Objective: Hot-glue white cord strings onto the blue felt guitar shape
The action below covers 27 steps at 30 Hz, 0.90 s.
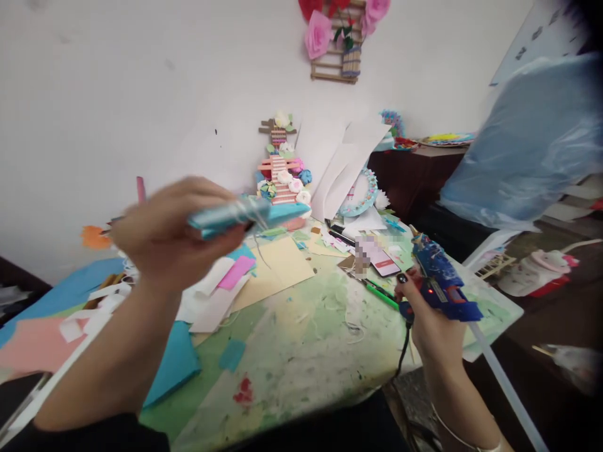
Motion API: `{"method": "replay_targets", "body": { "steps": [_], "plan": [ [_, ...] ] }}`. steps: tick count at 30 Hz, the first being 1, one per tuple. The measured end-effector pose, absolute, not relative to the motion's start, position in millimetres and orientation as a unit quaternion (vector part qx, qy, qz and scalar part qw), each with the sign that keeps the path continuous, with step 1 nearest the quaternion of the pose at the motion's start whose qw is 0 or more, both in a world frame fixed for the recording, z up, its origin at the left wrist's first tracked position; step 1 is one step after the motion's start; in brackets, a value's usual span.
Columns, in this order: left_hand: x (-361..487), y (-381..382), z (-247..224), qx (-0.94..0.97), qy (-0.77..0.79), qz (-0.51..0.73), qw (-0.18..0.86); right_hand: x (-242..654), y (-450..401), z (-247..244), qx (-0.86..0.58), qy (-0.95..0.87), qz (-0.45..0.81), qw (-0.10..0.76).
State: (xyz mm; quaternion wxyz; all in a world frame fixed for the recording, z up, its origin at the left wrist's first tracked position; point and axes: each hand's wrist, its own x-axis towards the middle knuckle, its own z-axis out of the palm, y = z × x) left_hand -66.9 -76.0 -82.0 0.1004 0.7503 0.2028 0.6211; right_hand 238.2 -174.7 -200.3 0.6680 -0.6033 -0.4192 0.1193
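My left hand [174, 232] is raised above the table and closed around a folded light-blue paper piece [226, 216]. Motion blurs this piece, and thin white string or glue strands trail down from it. At the right, my right hand [431, 326] grips a blue hot glue gun [438, 273], its nozzle pointing up and away from me. A red light glows on the gun's body. A long pale glue stick [506, 383] sticks out of its back, and a dark cable hangs below the grip.
A paint-stained table [301, 351] bears cream card [277, 270], white and pink paper scraps, a phone [379, 256], pens and a green craft knife [381, 295]. Flower-decorated crafts [282, 176] stand against the wall. A blue plastic-covered object [522, 138] is at the right.
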Motion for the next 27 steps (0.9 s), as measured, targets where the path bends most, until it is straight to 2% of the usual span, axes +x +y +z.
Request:
{"method": "replay_targets", "body": {
  "steps": [1,3,7,9,12,18,23,27],
  "plan": [
    [-61.1,-75.2,-91.0,0.795,0.153,0.587,0.022,236.6,-174.4,-201.3,-0.594,-0.416,0.143,0.673],
    [-47.4,-69.7,-124.6,0.846,0.118,0.519,-0.027,230.2,-175.6,-204.7,-0.581,-0.402,0.205,0.677],
    [-32.4,-63.0,-221.5,0.916,0.122,0.377,0.067,215.6,-185.6,-216.8,-0.578,-0.405,0.292,0.645],
    [-34.3,-68.8,-261.8,0.934,0.102,0.338,0.059,211.4,-193.2,-224.3,-0.59,-0.419,0.306,0.618],
    [-42.9,-80.7,-297.0,0.951,0.066,0.3,0.043,207.8,-204.3,-236.5,-0.605,-0.433,0.368,0.558],
    [-55.7,-83.2,-320.4,0.955,0.101,0.276,0.029,196.0,-217.6,-264.1,-0.603,-0.447,0.515,0.414],
    [-59.1,-84.3,-316.3,0.959,0.107,0.258,0.043,185.6,-222.2,-283.5,-0.598,-0.463,0.531,0.384],
    [-64.5,-87.2,-304.3,0.962,0.08,0.23,0.122,181.3,-224.2,-290.2,-0.609,-0.461,0.522,0.38]
  ]
}}
